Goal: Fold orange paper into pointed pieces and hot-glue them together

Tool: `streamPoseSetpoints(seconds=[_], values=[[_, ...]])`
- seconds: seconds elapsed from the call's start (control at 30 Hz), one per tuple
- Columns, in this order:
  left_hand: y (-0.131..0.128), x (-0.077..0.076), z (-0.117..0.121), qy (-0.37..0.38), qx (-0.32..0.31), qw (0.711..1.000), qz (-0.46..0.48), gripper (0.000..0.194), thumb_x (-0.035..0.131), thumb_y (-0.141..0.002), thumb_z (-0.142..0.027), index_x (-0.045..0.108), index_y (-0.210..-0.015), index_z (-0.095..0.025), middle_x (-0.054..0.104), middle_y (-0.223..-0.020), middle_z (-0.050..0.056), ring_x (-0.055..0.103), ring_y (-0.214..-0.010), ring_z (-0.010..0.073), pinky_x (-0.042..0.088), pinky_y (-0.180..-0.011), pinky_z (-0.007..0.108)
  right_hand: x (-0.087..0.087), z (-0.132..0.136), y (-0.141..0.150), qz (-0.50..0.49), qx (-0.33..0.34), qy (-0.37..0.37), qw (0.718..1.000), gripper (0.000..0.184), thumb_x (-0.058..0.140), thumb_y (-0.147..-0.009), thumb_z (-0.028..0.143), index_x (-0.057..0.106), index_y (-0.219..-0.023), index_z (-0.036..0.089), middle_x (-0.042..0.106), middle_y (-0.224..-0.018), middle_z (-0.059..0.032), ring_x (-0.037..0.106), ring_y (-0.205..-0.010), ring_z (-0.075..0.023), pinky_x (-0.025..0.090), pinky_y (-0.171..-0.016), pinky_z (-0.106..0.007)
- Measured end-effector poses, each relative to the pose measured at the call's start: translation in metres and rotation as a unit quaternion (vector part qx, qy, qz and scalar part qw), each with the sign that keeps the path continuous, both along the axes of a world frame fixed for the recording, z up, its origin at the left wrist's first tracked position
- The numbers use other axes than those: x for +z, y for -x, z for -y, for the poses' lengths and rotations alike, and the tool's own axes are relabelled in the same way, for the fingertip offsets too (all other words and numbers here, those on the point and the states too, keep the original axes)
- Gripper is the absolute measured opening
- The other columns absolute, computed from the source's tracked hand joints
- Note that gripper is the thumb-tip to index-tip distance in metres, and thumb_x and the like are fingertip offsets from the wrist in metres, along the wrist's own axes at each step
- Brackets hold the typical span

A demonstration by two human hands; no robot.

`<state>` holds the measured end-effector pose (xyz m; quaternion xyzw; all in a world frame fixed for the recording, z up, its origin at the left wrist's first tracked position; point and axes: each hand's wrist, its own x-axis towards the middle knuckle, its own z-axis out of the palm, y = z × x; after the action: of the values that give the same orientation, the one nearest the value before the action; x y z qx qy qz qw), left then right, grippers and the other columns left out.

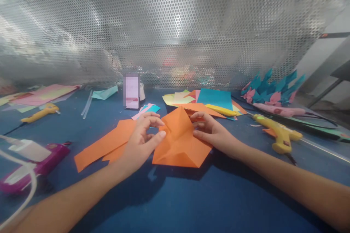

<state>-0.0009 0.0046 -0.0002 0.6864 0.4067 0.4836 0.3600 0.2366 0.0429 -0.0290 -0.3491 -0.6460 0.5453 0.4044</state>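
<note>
A folded sheet of orange paper (pixel 182 142) with creases and a pointed top is tilted up in front of me, its shadow falling on the table below. At its left edge is my left hand (pixel 144 134), fingers curled and thumb tip against the paper. My right hand (pixel 212 131) grips the right edge, thumb on the near side and the other fingertips partly hidden by the fold. Beside my left hand, more orange paper pieces (pixel 109 143) lie flat, partly covered by that hand.
The table (pixel 175 204) is blue. A phone (pixel 132 91) stands upright behind the paper. Coloured sheets (pixel 214 97) and a yellow cutter (pixel 222 110) lie beyond. Yellow glue guns (pixel 281 134) flank me. A purple power strip (pixel 51 158) lies left; teal-pink folded paper (pixel 276 87) stands right.
</note>
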Motion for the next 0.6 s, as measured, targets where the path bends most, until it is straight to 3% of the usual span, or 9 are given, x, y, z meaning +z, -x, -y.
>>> streamPoseSetpoints(seconds=[0.17,0.3,0.43,0.5,0.6], values=[[-0.003,-0.005,0.0,0.045,-0.003,0.994,-0.1,0.012,0.057,-0.076,-0.026,0.059,-0.087,-0.022,0.048,-0.098,0.005,0.048,-0.095,0.02,0.044,-0.069,0.028,0.004,0.001,0.0,0.014,0.006,0.033,0.999,0.048,0.068,-0.075,0.039,0.04,-0.112,0.026,0.062,-0.099,-0.0038,0.061,-0.093,-0.0178,0.049,-0.086,-0.039],[-0.002,-0.009,-0.004,0.097,0.019,0.991,-0.093,0.018,0.059,-0.074,-0.03,0.059,-0.089,-0.02,0.057,-0.096,0.005,0.053,-0.092,0.0199,0.043,-0.079,0.034,0.009,0.002,-0.001,0.001,-0.037,0.056,0.998,0.052,0.066,-0.078,0.042,0.036,-0.118,0.026,0.062,-0.108,-0.0067,0.061,-0.1,-0.0201,0.047,-0.091,-0.043],[0.0,-0.013,-0.006,0.178,0.075,0.978,-0.079,0.04,0.066,-0.071,-0.039,0.057,-0.103,-0.019,0.059,-0.098,0.006,0.056,-0.084,0.019,0.046,-0.074,0.033,0.008,0.001,-0.003,-0.021,-0.066,0.021,0.997,0.063,0.069,-0.075,0.037,0.029,-0.123,0.029,0.059,-0.116,-0.0077,0.059,-0.103,-0.0203,0.049,-0.087,-0.04],[0.0,-0.013,-0.005,0.174,0.074,0.979,-0.082,0.046,0.069,-0.07,-0.041,0.056,-0.108,-0.019,0.058,-0.103,0.007,0.057,-0.082,0.018,0.047,-0.072,0.032,0.007,-0.001,-0.005,0.0,-0.085,-0.011,0.996,0.071,0.072,-0.071,0.033,0.027,-0.125,0.03,0.057,-0.119,-0.0083,0.059,-0.1,-0.0199,0.051,-0.081,-0.037],[0.0,-0.012,-0.003,0.111,0.026,0.984,-0.139,0.037,0.065,-0.075,-0.045,0.062,-0.101,-0.019,0.059,-0.101,0.006,0.056,-0.08,0.0168,0.046,-0.07,0.029,0.006,-0.003,-0.005,0.036,-0.107,-0.047,0.993,0.071,0.071,-0.068,0.031,0.027,-0.124,0.028,0.057,-0.116,-0.009,0.059,-0.092,-0.0191,0.051,-0.074,-0.034]])
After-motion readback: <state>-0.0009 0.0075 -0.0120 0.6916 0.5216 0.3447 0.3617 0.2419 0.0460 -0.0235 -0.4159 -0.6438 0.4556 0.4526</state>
